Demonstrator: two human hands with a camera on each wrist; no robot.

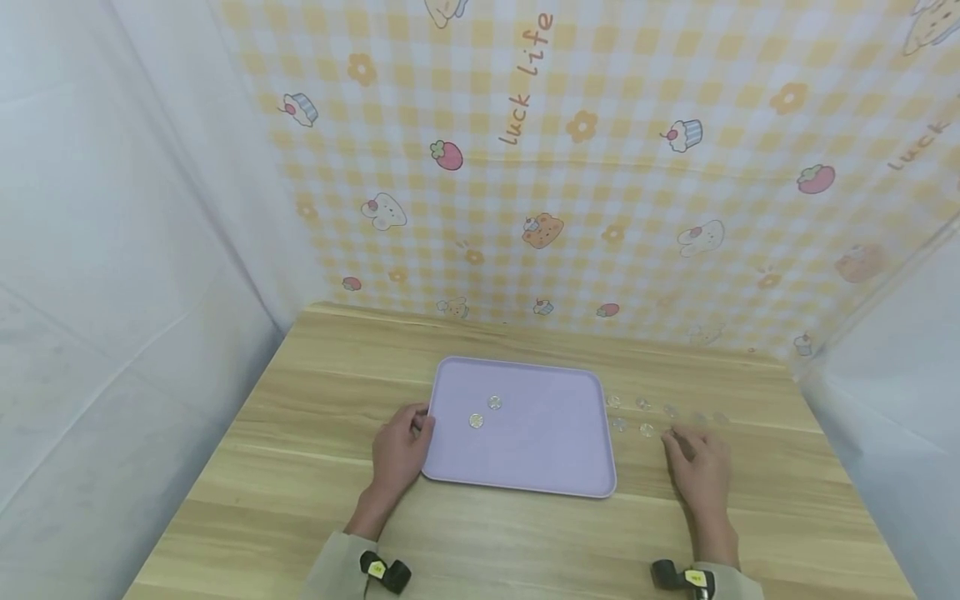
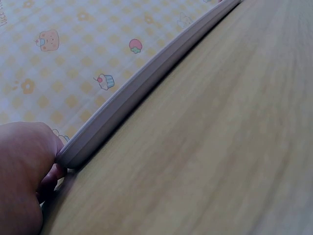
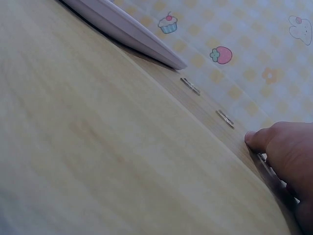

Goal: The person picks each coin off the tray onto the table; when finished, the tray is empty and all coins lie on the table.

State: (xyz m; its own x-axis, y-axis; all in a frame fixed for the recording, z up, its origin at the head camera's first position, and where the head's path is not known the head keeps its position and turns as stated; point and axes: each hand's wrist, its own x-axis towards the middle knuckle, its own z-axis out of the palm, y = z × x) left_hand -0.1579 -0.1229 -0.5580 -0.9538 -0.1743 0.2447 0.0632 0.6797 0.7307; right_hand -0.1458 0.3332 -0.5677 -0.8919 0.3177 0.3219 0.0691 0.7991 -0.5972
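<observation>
A shallow lilac tray (image 1: 547, 433) lies on the wooden table, with two small shiny coin-like discs (image 1: 476, 421) on its left half. My left hand (image 1: 401, 446) grips the tray's left rim, thumb along the top edge; in the left wrist view, fingers of the left hand (image 2: 27, 176) show below the tray's corner. To the right of the tray are several more discs (image 1: 646, 430) in two rows. At the near row's right end, my right hand (image 1: 701, 471) has its curled fingertips down by the table. Whether they pinch a disc, I cannot tell.
The wooden table (image 1: 517, 542) extends on both sides of the tray. Behind it hangs a yellow checked cloth (image 1: 637, 183) with cartoon prints. White sheets (image 1: 112, 250) close off the left and right sides.
</observation>
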